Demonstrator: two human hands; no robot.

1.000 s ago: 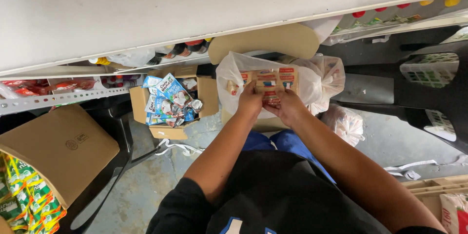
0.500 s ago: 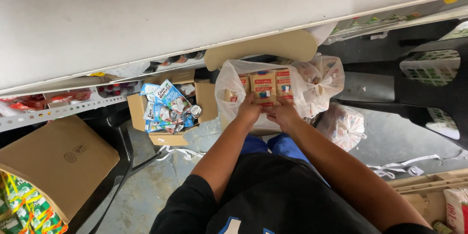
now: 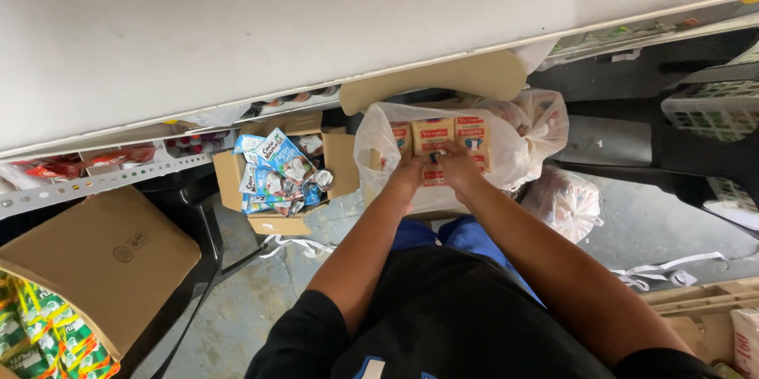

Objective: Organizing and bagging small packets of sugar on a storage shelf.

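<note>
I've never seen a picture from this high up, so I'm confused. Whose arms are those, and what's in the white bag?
The camera sits on a person's head and looks straight down, so you see their own arms. The left hand and right hand both rest on small tan and red cartons packed inside a white plastic bag. To the left, an open cardboard box holds blue and white pouches. Above is a long white shelf. A knotted bag lies on the grey floor.

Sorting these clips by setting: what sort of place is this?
Probably a small grocery shop or its stockroom: a shelf lined with packaged goods, an open cardboard box of blue packets, and tan cartons in a plastic bag.
</note>
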